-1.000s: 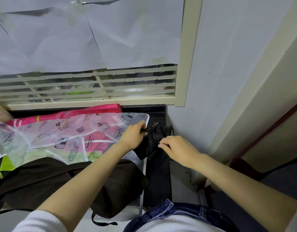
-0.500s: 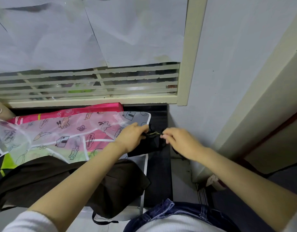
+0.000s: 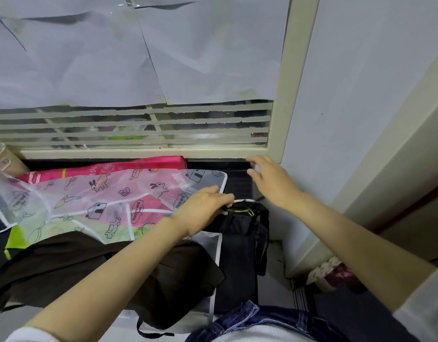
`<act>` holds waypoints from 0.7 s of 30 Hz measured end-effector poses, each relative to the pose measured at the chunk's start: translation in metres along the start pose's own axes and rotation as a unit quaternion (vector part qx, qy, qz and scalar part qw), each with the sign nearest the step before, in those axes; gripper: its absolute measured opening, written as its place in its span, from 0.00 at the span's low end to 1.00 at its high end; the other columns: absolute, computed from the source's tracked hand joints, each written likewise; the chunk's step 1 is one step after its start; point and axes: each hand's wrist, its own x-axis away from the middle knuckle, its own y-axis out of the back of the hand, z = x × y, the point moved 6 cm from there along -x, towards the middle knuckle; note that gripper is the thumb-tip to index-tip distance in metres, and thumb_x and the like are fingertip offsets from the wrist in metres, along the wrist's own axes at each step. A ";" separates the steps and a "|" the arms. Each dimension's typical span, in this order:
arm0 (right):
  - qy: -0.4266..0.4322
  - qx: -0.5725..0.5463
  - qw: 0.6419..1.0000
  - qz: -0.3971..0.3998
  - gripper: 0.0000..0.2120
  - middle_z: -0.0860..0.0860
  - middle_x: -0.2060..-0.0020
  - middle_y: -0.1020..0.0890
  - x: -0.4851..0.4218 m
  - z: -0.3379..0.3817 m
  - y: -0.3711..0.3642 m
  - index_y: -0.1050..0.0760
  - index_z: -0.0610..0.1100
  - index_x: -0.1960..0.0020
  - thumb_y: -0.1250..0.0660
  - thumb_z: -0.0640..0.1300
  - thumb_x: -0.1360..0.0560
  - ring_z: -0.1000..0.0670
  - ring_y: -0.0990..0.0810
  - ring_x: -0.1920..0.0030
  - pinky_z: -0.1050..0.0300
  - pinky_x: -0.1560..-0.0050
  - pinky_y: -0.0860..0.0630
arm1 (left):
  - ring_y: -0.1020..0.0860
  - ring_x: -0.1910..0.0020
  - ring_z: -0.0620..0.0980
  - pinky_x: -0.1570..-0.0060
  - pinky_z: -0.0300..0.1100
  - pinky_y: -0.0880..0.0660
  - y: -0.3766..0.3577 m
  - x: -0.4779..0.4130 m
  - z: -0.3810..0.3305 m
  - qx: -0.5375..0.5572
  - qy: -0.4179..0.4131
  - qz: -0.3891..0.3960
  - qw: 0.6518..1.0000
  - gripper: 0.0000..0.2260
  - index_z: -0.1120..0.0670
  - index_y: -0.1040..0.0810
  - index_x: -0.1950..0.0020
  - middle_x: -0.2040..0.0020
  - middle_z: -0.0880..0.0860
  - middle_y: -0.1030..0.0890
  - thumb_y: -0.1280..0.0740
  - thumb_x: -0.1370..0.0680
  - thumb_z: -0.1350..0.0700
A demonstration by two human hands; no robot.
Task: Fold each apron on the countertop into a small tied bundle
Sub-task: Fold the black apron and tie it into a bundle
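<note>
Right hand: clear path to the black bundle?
Likely yes. The right hand hovers open just beyond the black bundle with only bare dark countertop between them; the left hand grips just its left end.

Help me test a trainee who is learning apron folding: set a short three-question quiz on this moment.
1. True or false: the right hand grips the black apron bundle.
2. Which lies over the pink fabric? A. the translucent cartoon-print apron; B. the dark brown apron; C. the black apron bundle.
3. Fill in: the black apron bundle is held by the ____ hand.

Key: 1 false, the right hand hovers open near the window frame, apart from the bundle. 2 A. 3 the left hand, with its fingers curled on the bundle's top edge.
</note>
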 end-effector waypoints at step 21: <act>-0.195 -0.360 0.908 0.089 0.21 0.48 0.37 0.25 0.061 -0.031 -0.075 0.35 0.42 0.33 0.34 0.38 0.23 0.51 0.25 0.38 0.59 0.41 0.28 | 0.34 0.59 0.53 0.62 0.42 0.40 0.008 0.016 0.031 0.145 0.209 -0.052 0.966 0.11 0.53 0.36 0.57 0.61 0.57 0.28 0.35 0.23 0.62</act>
